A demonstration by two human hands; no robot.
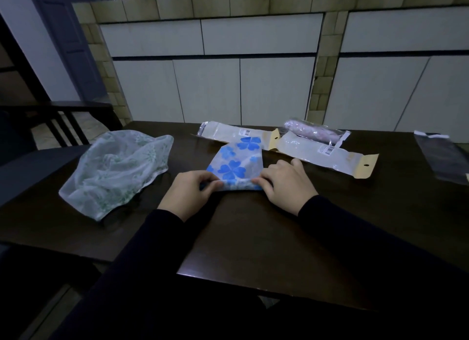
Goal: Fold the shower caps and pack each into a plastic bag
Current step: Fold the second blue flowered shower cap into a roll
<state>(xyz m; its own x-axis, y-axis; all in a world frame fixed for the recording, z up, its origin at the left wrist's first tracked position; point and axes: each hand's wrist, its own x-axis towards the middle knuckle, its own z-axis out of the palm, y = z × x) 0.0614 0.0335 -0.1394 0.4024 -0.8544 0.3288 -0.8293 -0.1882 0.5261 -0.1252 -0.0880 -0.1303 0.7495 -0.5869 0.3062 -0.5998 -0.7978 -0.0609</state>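
Blue-flowered cap (234,165): lies flat on the dark table, dead centre before the person, already narrowed to a long strip running away from them; near end turned up into a small roll.
Left hand (189,192): fingers curled round the left end of that roll, pinching it.
Right hand (285,181): same on the right end — thumb and fingertips nipping the rolled edge, outer fingers resting on the wood.
Handling: thin film, near weightless, soft and slick; looks likely to spring open if let go. Best held at both ends of the roll, pressed down as it goes.
Step, as I judge: rolling or folding from near end toward far end; bagging not begun for this one.
Green-patterned cap (114,169): loose, crumpled heap to the left, well apart, unfolded.
Plastic bags (327,152): two long flat ones with card headers just beyond the strip; the farther one slips under its far end.
Packed roll (314,131): pinkish, behind them — seems one cap done.
Clear sleeve (441,157): far right edge.
Table (253,238): dark wood, smooth, dim light.
Room: pale cabinet doors and tiled counter behind; chair at left.
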